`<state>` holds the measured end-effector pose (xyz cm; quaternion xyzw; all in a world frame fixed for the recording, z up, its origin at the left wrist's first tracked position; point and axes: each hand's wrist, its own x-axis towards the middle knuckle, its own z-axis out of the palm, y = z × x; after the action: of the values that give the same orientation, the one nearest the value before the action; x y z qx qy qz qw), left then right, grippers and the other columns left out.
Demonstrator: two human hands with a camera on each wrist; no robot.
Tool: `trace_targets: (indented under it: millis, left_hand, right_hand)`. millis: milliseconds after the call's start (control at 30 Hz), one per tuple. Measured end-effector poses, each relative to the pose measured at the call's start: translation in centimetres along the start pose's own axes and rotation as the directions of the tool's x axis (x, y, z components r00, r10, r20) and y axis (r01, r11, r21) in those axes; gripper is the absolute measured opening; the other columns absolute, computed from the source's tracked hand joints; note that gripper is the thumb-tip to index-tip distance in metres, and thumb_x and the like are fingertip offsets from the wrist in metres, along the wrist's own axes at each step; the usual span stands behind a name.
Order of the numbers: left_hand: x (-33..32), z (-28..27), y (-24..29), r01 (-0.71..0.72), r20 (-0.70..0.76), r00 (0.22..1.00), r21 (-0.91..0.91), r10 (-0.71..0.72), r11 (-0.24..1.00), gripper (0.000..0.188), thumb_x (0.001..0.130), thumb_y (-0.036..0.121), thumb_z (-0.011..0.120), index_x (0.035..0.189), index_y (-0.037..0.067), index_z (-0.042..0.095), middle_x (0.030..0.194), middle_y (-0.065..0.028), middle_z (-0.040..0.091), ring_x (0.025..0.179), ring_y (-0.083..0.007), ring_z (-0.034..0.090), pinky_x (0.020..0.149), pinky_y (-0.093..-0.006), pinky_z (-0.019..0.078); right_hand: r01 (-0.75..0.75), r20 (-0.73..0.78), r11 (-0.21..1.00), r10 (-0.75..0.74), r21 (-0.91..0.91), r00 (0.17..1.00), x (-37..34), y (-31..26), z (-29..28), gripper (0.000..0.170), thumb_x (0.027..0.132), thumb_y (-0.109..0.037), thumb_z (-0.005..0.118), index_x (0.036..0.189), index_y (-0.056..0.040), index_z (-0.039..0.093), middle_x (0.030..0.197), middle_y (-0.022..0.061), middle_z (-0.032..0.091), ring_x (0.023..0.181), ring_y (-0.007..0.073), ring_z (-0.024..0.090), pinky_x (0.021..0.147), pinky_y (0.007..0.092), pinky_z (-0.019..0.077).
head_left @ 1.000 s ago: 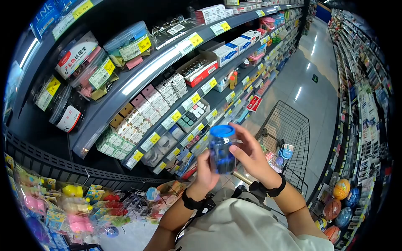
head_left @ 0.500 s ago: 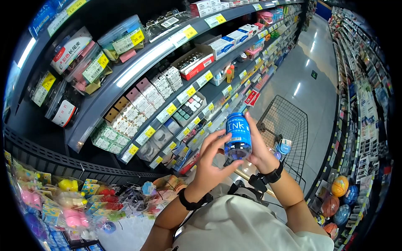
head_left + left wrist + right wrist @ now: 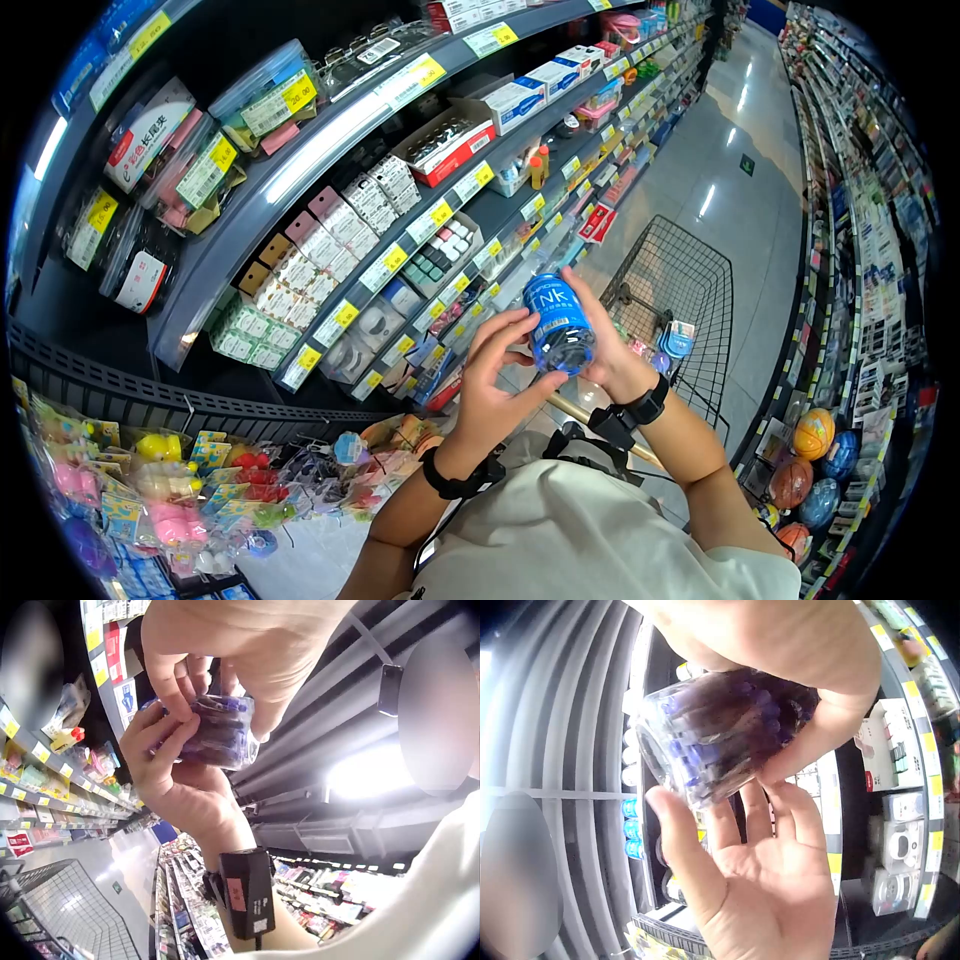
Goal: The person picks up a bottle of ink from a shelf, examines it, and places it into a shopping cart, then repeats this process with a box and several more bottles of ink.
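Note:
A clear plastic jar (image 3: pixel 560 330) with a blue label reading INK is held up in front of the body, tilted with its base toward me. Dark tubes with blue ends fill it, showing through the side of the jar (image 3: pixel 712 742) in the right wrist view. My right hand (image 3: pixel 608 352) grips it from the right, fingers wrapped around its far side. The left hand (image 3: pixel 492 378) spans it from the left, thumb at the base edge and fingertips on the label side. Its palm faces the jar in the right wrist view.
Stocked shelves (image 3: pixel 400 250) with boxes and price tags run along the left. A wire shopping cart (image 3: pixel 690 290) holding some goods stands ahead on the aisle floor (image 3: pixel 735 190). Bagged toys (image 3: pixel 175 490) hang at lower left; small balls (image 3: pixel 815 435) sit at lower right.
The jar has turned over from lid up to its base toward me, bringing the INK label into view. The left hand shifted its hold from the side to the base and label.

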<state>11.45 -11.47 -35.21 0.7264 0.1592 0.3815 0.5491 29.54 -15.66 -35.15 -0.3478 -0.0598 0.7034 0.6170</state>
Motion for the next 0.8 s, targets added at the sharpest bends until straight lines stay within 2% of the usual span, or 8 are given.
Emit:
trace_targets:
  millis: [200,300,433,500,533,633,767,800]
  left_hand:
    - [-0.1,1.2,1.7,0.213,-0.05,0.963,-0.454,-0.264,0.865,0.094,0.079,0.008,0.086,0.156,0.005,0.032,0.153,-0.0123,0.038,0.132,-0.0258,0.051,0.099,-0.0367,0.0547]
    - [0.0,1.5,0.3,0.067,-0.109,0.989,-0.259,-0.098,0.964,0.101,0.078,0.013,0.089,0.158,0.004,0.028,0.156,-0.0131,0.035,0.14,-0.0271,0.044,0.107,-0.042,0.0493]
    - [2.4,-0.1,1.6,-0.214,-0.105,0.957,0.371,0.27,0.904,0.09,0.068,0.01,0.089,0.147,0.0,0.047,0.15,-0.0199,0.05,0.134,-0.0344,0.053,0.109,-0.0456,0.0452]
    - [2.8,-1.1,2.3,-0.197,-0.112,0.964,0.307,0.241,0.931,0.086,0.063,0.007,0.085,0.142,-0.001,0.052,0.143,-0.0212,0.057,0.13,-0.0348,0.058,0.109,-0.0437,0.0458]
    - [2.9,-1.2,2.5,-0.204,-0.145,0.962,0.184,0.232,0.962,0.086,0.064,0.007,0.083,0.143,-0.001,0.05,0.143,-0.0203,0.058,0.129,-0.0333,0.059,0.108,-0.0425,0.0473]
    - [3.4,-3.2,2.4,-0.236,-0.063,0.969,0.035,0.238,0.971,0.081,0.07,0.008,0.074,0.146,-0.001,0.046,0.142,-0.0168,0.059,0.127,-0.0282,0.061,0.106,-0.0389,0.0502]
    - [3.0,-4.3,3.5,-0.205,0.14,0.969,-0.002,0.203,0.979,0.085,0.074,0.016,0.083,0.146,-0.002,0.042,0.144,-0.0195,0.056,0.13,-0.0272,0.058,0.112,-0.04,0.0438]
    - [2.8,-4.2,3.8,-0.209,0.156,0.968,0.054,0.199,0.976,0.084,0.071,0.014,0.085,0.144,-0.001,0.045,0.143,-0.0186,0.058,0.129,-0.0274,0.058,0.11,-0.0401,0.0451]
  right_hand:
    - [-0.044,0.047,0.953,0.061,-0.301,0.997,0.3,-4.0,1.8,0.063,0.099,-0.063,0.052,0.114,-0.0032,0.064,0.098,0.0121,0.073,0.081,0.0232,0.075,0.075,0.0375,0.0637]
    - [0.005,0.034,0.978,0.003,-0.211,0.999,0.9,-3.6,2.8,0.063,0.099,-0.063,0.051,0.114,-0.0034,0.064,0.098,0.0123,0.073,0.082,0.024,0.075,0.076,0.0385,0.0634]
    - [0.092,0.013,0.994,-0.092,-0.061,0.996,-0.4,-1.1,3.9,0.056,0.102,-0.058,0.046,0.117,-0.0066,0.063,0.104,0.0107,0.072,0.089,0.0225,0.073,0.081,0.0377,0.0617]
    - [0.148,-0.042,0.982,-0.154,-0.115,0.987,-1.2,0.2,4.3,0.055,0.105,-0.054,0.039,0.119,-0.0053,0.061,0.112,0.0114,0.071,0.099,0.0213,0.071,0.09,0.0385,0.0587]
    - [0.129,0.037,0.982,-0.125,-0.142,0.992,-1.5,0.7,3.8,0.057,0.105,-0.058,0.039,0.123,-0.0102,0.064,0.111,0.0087,0.072,0.098,0.0203,0.071,0.078,0.0361,0.0622]
    - [0.128,0.226,0.987,-0.103,-0.099,0.969,-1.7,1.8,4.1,0.058,0.108,-0.055,0.032,0.124,-0.0086,0.063,0.114,0.01,0.072,0.097,0.0211,0.071,0.076,0.0357,0.0616]
    - [-0.013,0.486,0.993,-0.046,0.116,0.873,-1.5,3.6,1.8,0.061,0.109,-0.042,0.02,0.136,0.0007,0.053,0.126,0.0149,0.067,0.112,0.0253,0.068,0.101,0.0434,0.0554]
    - [0.076,0.356,0.997,-0.067,-0.01,0.932,-2.2,4.0,2.4,0.061,0.109,-0.043,0.021,0.135,0.0007,0.054,0.127,0.0153,0.067,0.113,0.0243,0.068,0.102,0.0422,0.0555]
